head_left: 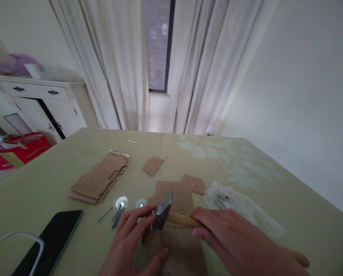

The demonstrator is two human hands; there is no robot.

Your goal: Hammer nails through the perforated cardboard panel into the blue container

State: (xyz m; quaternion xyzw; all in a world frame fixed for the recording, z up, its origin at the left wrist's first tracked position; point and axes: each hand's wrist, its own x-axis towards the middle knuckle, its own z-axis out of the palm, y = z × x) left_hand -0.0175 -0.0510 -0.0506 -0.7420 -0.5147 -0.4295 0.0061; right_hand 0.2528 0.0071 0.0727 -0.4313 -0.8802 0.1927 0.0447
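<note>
My right hand [231, 239] is wrapped round the wooden handle of a small hammer [163, 215]. The hammer's metal head hangs just over a brown perforated card [174, 197] lying on the table. My left hand [132, 239] is beside the hammer head. Its fingers pinch something thin that stands on the card, and I cannot make out what it is. The thumb rests on the card's near end.
A stack of perforated brown cards [99, 178] lies to the left, with small card scraps [153, 165] behind. Metal pins [118, 214], two small round pieces [121, 202], a dark phone [52, 239] and a crumpled plastic bag [240, 209] lie on the green table [289, 214].
</note>
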